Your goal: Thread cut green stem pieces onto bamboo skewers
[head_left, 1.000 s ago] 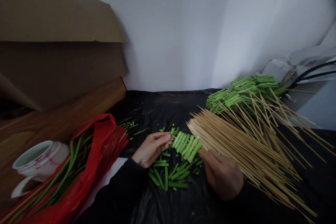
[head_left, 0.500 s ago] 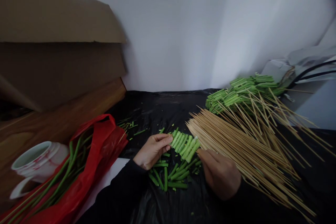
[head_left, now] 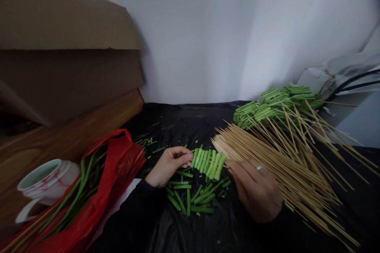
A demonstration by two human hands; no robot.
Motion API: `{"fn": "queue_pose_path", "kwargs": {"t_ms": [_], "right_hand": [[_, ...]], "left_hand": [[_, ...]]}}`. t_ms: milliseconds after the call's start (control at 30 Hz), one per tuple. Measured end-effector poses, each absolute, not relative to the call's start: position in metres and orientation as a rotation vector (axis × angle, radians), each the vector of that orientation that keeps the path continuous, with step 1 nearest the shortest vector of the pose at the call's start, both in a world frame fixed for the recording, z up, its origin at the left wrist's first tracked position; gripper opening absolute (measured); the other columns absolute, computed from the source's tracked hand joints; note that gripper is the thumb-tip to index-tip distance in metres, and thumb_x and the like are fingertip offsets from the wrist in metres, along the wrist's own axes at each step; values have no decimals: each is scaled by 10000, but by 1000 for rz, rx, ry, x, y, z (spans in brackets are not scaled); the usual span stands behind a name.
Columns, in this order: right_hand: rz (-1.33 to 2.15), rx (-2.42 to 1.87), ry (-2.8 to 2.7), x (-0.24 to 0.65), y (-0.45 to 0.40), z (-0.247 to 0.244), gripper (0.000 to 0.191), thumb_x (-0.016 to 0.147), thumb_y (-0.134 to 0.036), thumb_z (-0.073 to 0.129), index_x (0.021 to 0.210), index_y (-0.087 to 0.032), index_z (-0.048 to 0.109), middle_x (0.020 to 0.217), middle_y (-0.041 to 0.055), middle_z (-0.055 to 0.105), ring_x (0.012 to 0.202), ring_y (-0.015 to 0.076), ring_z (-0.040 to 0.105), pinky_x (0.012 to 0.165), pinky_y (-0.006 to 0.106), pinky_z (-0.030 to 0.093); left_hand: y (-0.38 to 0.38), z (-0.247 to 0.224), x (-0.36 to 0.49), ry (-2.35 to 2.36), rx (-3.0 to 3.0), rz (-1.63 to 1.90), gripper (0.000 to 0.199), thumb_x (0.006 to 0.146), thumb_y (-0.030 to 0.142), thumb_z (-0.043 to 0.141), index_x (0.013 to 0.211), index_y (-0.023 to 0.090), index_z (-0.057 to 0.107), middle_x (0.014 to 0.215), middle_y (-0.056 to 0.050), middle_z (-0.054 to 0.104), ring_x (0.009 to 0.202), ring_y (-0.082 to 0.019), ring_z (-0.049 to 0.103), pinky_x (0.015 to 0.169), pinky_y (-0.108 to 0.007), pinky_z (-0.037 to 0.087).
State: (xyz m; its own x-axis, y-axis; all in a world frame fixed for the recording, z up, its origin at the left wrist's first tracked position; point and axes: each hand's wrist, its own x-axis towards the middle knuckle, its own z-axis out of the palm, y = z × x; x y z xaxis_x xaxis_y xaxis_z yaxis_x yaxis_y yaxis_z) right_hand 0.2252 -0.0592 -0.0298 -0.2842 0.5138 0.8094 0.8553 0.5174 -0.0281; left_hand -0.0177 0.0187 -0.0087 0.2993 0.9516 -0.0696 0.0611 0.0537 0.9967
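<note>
Several short green stem pieces (head_left: 208, 163) sit side by side in a row on a skewer, held above the black sheet. My left hand (head_left: 171, 163) pinches the left end of this row between thumb and fingers. On the right, my right hand (head_left: 255, 187) grips the skewer close to the last piece; a ring shows on one finger. Loose cut green pieces (head_left: 202, 197) lie beneath the row. Bare wooden skewers (head_left: 267, 158) are heaped beside my right hand. Behind them is a pile of filled green skewers (head_left: 273, 102).
A red plastic bag (head_left: 111, 170) with long green stems is at the left, beside a white mug (head_left: 49, 180). A cardboard box (head_left: 71, 55) stands at the upper left on a wooden surface. The black sheet (head_left: 178, 120) runs up to the pale wall.
The row of green pieces has turned more level. My left hand has shifted slightly left, and my right hand has moved right and rolled so that its ring shows.
</note>
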Motion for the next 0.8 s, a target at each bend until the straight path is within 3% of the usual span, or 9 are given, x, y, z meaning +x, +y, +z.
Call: {"fn": "queue_pose_path", "kwargs": {"t_ms": [67, 167, 433, 667, 800], "right_hand": [[-643, -1165, -1835, 225, -60, -21, 324, 868, -121, 543, 1185, -163, 597, 1137, 122, 649, 1057, 272, 574, 907, 430, 411], [-691, -1223, -1738, 221, -63, -13, 364, 863, -148, 576, 1224, -194, 578, 1244, 120, 602, 1147, 302, 530, 945, 476, 386], [-497, -1080, -1910, 215, -64, -27, 390, 867, -101, 504, 1247, -169, 562, 1192, 101, 633, 1165, 260, 523, 950, 431, 399], [-453, -1026, -1942, 215, -62, -34, 343, 845, -89, 487, 1153, -162, 619, 1162, 110, 637, 1163, 266, 515, 955, 448, 407], [-398, -1024, -1955, 215, -61, -36, 328, 843, -77, 472, 1126, -147, 623, 1116, 113, 644, 1134, 267, 517, 938, 451, 424]], "left_hand": [[22, -8, -22, 1060, 1251, 1003, 200, 677, 319, 787, 720, 140, 708, 623, -6, 633, 569, -88, 532, 566, -195, 414], [32, -9, -33, 1091, 1034, 1185, 224, 634, 285, 820, 730, 129, 690, 627, 7, 631, 561, -65, 538, 567, -170, 432], [64, 0, -39, 1157, 707, 1468, 121, 683, 65, 759, 674, 97, 642, 681, -55, 686, 649, -97, 634, 629, -184, 528], [117, -12, -9, 1268, 620, 1577, 213, 717, -6, 690, 592, 105, 557, 631, -39, 635, 631, -111, 630, 688, -246, 546], [140, -38, -2, 1391, 558, 1637, 61, 809, 67, 636, 772, 95, 596, 796, -30, 636, 694, -101, 614, 690, -248, 540]]}}
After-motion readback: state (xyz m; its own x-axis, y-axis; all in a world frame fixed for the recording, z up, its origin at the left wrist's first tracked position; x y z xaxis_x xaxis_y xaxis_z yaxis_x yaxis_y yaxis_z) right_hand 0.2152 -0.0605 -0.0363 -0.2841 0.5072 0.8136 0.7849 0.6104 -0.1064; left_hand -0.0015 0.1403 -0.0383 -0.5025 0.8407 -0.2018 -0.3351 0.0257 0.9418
